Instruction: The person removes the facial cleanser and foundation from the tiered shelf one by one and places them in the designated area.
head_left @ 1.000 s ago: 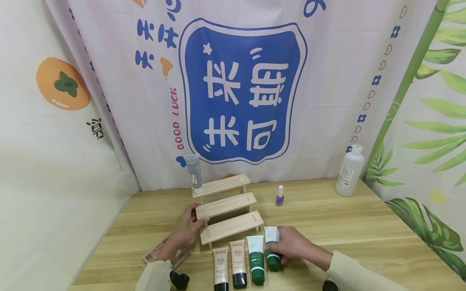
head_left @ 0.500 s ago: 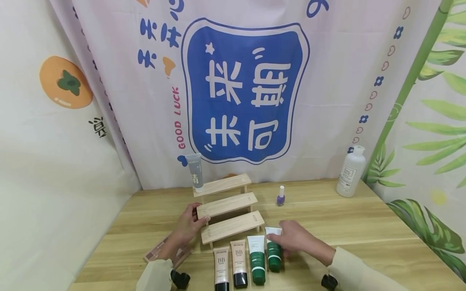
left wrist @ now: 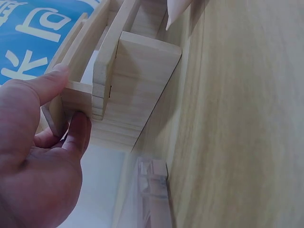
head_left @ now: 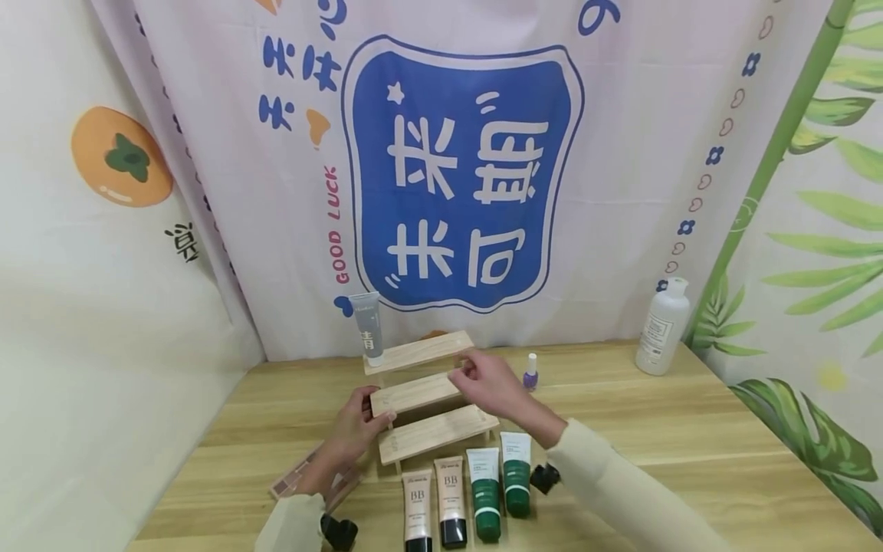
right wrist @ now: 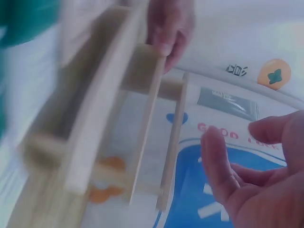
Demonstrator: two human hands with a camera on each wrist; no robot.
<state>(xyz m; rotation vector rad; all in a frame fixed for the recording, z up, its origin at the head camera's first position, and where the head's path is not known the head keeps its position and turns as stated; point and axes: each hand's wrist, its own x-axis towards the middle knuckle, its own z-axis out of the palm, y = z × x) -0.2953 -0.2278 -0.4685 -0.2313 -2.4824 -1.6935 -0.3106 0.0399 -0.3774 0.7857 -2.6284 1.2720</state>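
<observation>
A three-tier wooden display stand rests on the table. My left hand grips the left end of its middle shelf; in the left wrist view, the thumb lies on top with fingers underneath. Over the right end of the stand is my right hand, overlapping the upper two shelves. In the right wrist view its thumb and fingers are apart, with nothing between them. A grey-blue tube stands on its cap at the left of the top shelf.
Two beige BB cream tubes and two white-and-green tubes lie in a row before the stand. An eyeshadow palette lies under the left forearm. Purple nail polish and a white bottle stand to the right.
My right hand has left the rightmost green tube and moved up and left over the stand. That tube stays on the table. My left hand keeps its hold on the shelf.
</observation>
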